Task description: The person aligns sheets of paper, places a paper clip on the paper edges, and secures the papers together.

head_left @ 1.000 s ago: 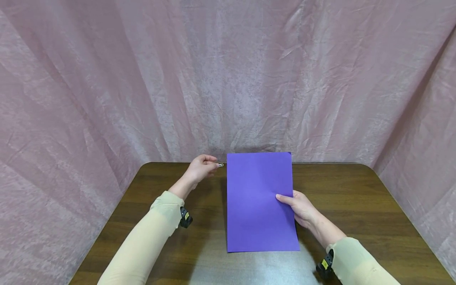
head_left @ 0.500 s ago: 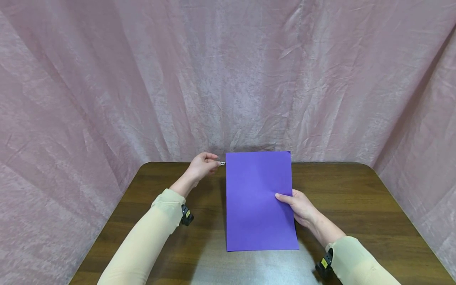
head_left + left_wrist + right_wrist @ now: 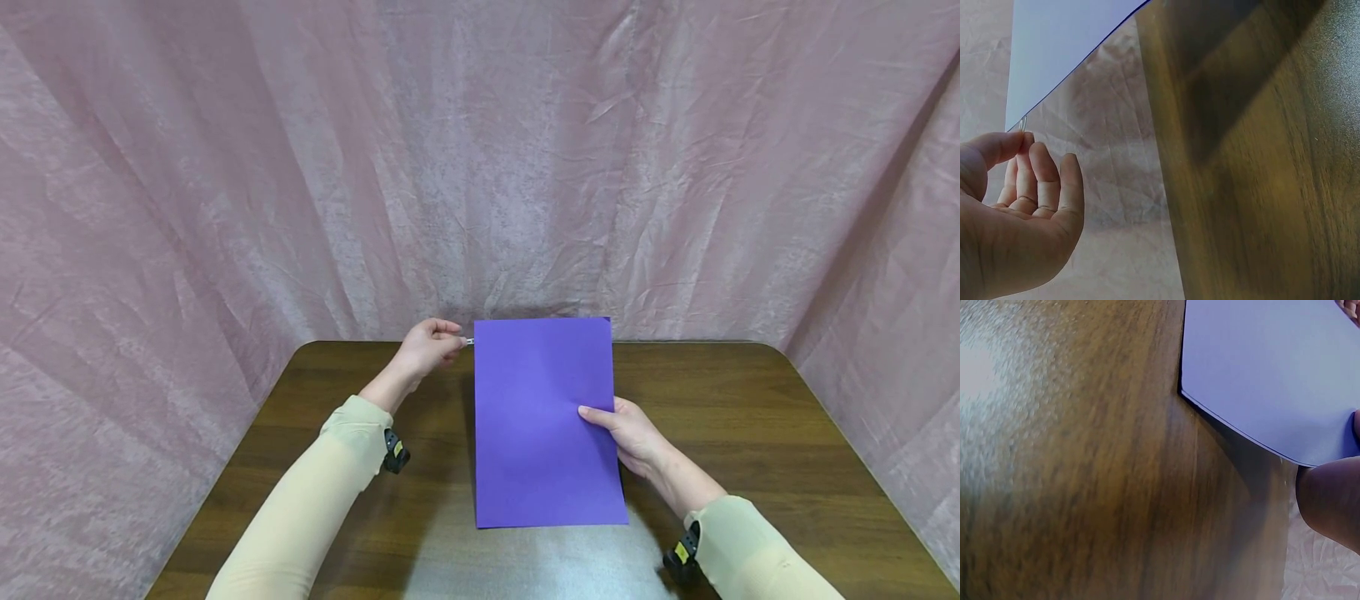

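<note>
A purple sheet of paper [image 3: 542, 450] is held up over the table, its top tilted away from me. My right hand [image 3: 639, 437] grips its right edge, thumb across the front and the other fingers behind, hidden. Between thumb and fingertip my left hand [image 3: 427, 350] pinches a small paper clip [image 3: 1023, 124] at the paper's upper left corner. In the left wrist view the clip's end meets the edge of the paper [image 3: 1063, 50]; whether it grips the paper I cannot tell. A double line runs along the paper's edge [image 3: 1235, 429] in the right wrist view; the number of sheets is unclear.
Beneath both hands lies a brown wood-grain table [image 3: 720, 392] with rounded far corners and a bright reflection near the front. Pink curtains [image 3: 480, 167] hang right behind its far edge and along both sides. Each wrist wears a black camera [image 3: 396, 452] on a strap.
The left hand has moved slightly right and up, bringing the paper clip from a small gap beside the paper to its left edge. The paper and right hand have shifted very slightly left and up.
</note>
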Tool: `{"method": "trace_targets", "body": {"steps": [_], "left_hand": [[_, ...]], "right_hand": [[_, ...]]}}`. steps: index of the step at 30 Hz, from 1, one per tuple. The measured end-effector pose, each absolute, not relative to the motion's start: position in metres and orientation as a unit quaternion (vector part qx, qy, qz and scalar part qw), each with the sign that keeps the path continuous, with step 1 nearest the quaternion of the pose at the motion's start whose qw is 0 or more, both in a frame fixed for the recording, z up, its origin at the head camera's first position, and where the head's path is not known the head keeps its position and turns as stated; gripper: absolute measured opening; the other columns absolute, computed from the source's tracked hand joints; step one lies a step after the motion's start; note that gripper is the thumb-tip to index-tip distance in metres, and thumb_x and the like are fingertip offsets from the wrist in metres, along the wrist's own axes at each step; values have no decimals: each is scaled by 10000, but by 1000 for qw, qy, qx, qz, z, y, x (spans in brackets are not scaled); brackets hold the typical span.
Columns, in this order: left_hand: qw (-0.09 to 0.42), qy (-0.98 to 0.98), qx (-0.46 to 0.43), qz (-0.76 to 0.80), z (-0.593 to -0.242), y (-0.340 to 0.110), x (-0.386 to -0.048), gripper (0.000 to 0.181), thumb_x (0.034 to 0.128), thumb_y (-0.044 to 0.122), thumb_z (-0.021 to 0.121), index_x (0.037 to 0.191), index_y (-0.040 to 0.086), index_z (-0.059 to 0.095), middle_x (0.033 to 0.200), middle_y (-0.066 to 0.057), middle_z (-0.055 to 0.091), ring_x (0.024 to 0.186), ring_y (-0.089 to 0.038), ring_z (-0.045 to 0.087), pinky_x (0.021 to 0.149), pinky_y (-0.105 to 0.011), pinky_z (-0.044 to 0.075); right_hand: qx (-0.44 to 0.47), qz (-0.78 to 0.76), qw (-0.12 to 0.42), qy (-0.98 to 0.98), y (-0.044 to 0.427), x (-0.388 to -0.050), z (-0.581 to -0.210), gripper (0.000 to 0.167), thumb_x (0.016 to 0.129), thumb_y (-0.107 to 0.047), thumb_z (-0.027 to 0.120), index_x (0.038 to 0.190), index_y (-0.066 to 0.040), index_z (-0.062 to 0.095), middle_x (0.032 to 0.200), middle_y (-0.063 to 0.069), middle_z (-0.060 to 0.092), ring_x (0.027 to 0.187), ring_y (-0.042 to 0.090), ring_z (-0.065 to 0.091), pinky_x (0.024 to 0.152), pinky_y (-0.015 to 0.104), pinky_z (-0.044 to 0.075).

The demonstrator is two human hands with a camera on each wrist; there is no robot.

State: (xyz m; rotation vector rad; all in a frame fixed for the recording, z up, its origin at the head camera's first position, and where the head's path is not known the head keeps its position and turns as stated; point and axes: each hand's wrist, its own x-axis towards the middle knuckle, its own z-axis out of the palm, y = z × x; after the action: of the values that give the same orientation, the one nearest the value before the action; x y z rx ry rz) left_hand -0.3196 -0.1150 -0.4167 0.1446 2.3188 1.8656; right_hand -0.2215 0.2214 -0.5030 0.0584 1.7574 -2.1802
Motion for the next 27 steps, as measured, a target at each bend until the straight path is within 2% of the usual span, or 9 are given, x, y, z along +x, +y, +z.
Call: {"method": "trace_targets", "body": {"steps": [3, 8, 12, 19, 27], "left_hand": [[81, 775, 44, 626, -415, -114, -319, 432, 955, 60, 684, 1318, -105, 518, 971, -118, 676, 822, -199, 615, 902, -455, 558], [82, 776, 42, 624, -414, -112, -320, 444, 959, 70, 688, 1330, -102, 516, 967, -94, 678, 794, -157, 614, 853, -399, 562], [81, 776, 44, 624, -414, -111, -320, 404, 967, 69, 683, 1307, -86, 529, 981, -99, 684, 797, -151, 626, 866, -417, 559], [80, 780, 38, 620, -413, -111, -320, 360, 971, 107, 698, 1278, -23, 560, 1113, -203, 683, 835, -169, 646, 785, -310, 570], [75, 780, 38, 620, -413, -110, -321, 351, 966, 117, 706, 1262, -12, 566, 997, -99, 693, 844, -168, 652, 767, -293, 574]], "right_hand": [[21, -767, 169, 619, 221, -222, -503, 55, 1011, -103, 637, 1061, -102, 658, 872, 52, 755, 790, 194, 738, 706, 351, 603], [19, -767, 168, 619, 220, -222, -502, 59, 1012, -97, 631, 1063, -101, 660, 874, 51, 755, 793, 195, 738, 706, 351, 603], [13, -769, 171, 616, 219, -222, -502, 70, 1015, -93, 625, 1078, -95, 657, 881, 53, 755, 799, 197, 738, 714, 356, 604], [11, -768, 174, 616, 219, -222, -501, 79, 1015, -96, 627, 1087, -88, 655, 885, 57, 754, 799, 199, 739, 709, 356, 604], [14, -768, 177, 616, 219, -222, -501, 62, 1011, -102, 633, 1061, -105, 669, 875, 54, 756, 793, 198, 740, 705, 355, 605]]}}
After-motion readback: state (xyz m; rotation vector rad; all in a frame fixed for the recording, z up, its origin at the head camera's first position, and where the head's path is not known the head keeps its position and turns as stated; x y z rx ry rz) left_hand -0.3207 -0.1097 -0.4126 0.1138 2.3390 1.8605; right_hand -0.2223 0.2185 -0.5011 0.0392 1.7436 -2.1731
